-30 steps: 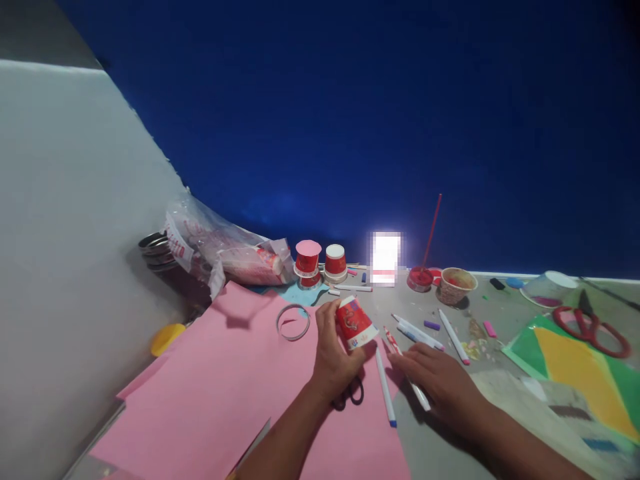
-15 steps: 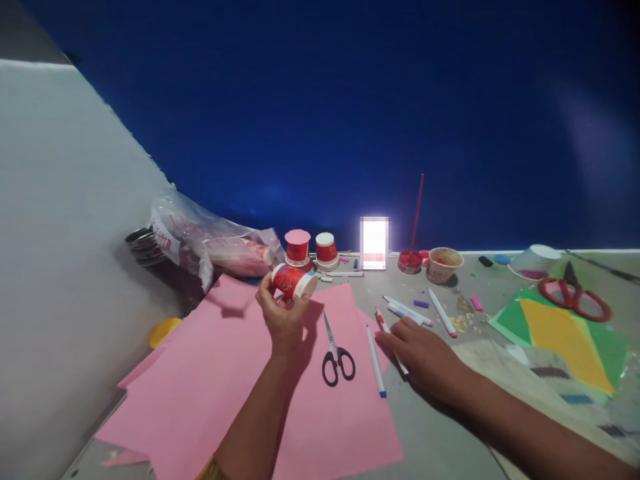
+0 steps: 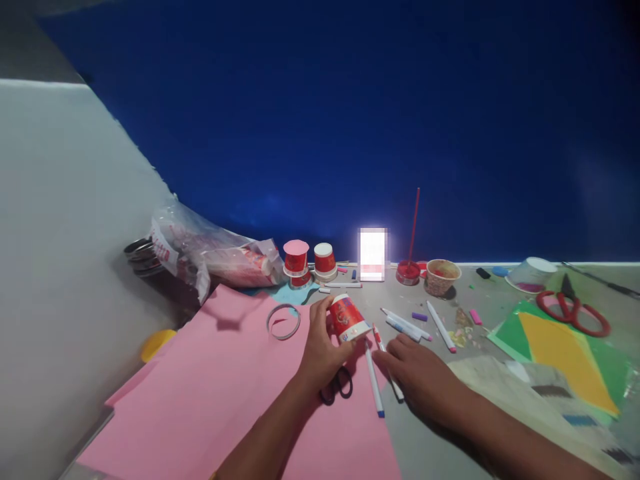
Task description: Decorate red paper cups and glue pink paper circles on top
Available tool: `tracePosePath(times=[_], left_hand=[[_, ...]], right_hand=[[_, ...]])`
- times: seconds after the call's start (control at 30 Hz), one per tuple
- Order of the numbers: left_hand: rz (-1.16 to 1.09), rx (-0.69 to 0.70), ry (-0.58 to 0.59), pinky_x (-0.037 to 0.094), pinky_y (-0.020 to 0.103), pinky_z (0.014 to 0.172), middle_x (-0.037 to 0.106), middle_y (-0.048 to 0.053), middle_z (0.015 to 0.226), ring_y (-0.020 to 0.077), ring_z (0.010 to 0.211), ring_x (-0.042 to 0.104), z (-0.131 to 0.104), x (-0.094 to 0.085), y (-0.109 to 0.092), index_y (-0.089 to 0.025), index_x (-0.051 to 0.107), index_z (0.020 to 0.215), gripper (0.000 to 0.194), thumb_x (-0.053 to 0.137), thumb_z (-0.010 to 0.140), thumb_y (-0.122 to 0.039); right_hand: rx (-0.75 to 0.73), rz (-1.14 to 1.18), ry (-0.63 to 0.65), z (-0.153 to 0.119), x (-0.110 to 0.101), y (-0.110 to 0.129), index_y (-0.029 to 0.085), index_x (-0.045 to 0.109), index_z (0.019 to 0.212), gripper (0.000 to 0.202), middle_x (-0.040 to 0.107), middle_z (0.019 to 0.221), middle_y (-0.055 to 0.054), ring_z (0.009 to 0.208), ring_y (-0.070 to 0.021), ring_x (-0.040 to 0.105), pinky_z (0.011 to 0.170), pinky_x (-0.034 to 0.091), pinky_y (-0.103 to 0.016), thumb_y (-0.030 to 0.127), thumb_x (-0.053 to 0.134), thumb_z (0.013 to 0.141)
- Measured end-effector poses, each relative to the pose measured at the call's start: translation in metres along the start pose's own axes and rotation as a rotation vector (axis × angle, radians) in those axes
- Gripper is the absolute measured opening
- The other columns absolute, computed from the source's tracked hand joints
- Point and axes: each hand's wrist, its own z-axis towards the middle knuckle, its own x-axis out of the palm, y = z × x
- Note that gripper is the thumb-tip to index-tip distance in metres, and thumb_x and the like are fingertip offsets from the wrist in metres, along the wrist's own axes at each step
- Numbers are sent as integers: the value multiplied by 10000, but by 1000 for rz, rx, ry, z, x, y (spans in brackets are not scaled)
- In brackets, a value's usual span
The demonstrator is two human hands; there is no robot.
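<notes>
A red and white paper cup point(image 3: 347, 319) is in my left hand point(image 3: 321, 353), its fingers and thumb wrapped round the side; the cup is tilted above the black-handled scissors point(image 3: 343, 385), whose blades are hidden. My right hand point(image 3: 413, 370) rests on the table with curled fingers, on a slim red and white marker point(image 3: 379, 340) partly covered by them. Between the two hands lies a white marker with a blue end point(image 3: 375, 387). Pink paper sheets point(image 3: 215, 400) lie under my left forearm, with a roll of tape point(image 3: 283, 322) on them.
Along the blue wall stand stacked paper cups point(image 3: 296, 260), another cup stack point(image 3: 325, 260), a glaring pixelated rectangle point(image 3: 373, 253), a red pot with a stick point(image 3: 409, 272) and a stained cup point(image 3: 443, 277). A plastic bag point(image 3: 215, 250) lies left; red-handled scissors point(image 3: 573, 313) lie right on coloured paper.
My left hand has brought the cup right and toward me, over the scissors, tilting it differently. The tape roll has come into sight on the pink paper. My right hand stays by its marker.
</notes>
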Motion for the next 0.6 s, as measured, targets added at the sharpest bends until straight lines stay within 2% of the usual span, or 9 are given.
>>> tracePosePath(times=[0.23,0.4,0.6], left_hand=[[-23,-3,-53,564,453,1053,500,98,1457,300,1315,604,-1,5,7,-291,499,1415,766,896,764,-369],[23,29,-34,565,488,1041,473,119,1497,322,1286,616,3,-4,13,-287,497,1435,793,881,744,-352],[17,-16,-51,579,473,1026,482,112,1499,322,1284,625,4,-9,13,-300,504,1434,797,892,740,-360]], right_hand=[[-2,-5,-15,2,4,-2,213,667,1141,255,650,996,-67,940,-231,520,724,319,-351,58,582,959],[-22,-11,-61,2,9,-4,223,657,1072,216,623,930,-53,867,-222,496,683,288,-366,63,584,947],[-80,47,-208,-2,8,7,212,637,969,186,613,887,-53,801,-214,459,671,275,-377,63,524,965]])
